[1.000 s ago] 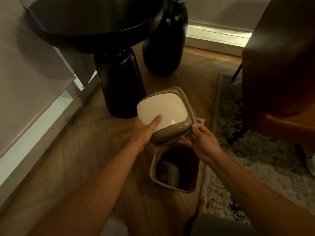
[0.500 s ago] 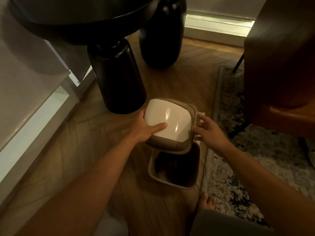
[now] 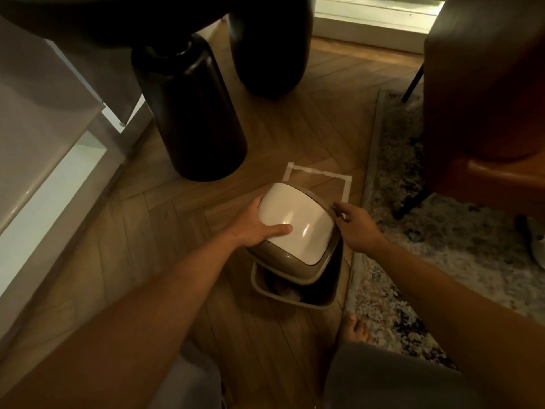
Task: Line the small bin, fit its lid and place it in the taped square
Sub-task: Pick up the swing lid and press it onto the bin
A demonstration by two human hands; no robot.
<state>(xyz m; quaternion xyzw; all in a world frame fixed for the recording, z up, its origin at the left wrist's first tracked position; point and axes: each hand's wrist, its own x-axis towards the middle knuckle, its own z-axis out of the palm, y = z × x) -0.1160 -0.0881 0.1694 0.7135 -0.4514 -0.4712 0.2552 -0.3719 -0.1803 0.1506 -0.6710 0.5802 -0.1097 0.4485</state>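
- head view: my left hand (image 3: 253, 225) grips the lid (image 3: 295, 231), thumb across its white flap, holding it tilted over the far part of the small bin (image 3: 298, 296).
- my right hand (image 3: 358, 228) is loosely spread, fingertips touching the lid's right rim, not clamped.
- the bin stands on the wood floor (image 3: 165, 231), just near of the taped square (image 3: 320, 177), beside the rug (image 3: 442, 261).

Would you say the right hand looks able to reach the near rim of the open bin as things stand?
Probably yes. The right hand hangs beside the lid, which the left hand holds tilted over the far part of the bin. The near rim lies uncovered, with only bare floor around it.
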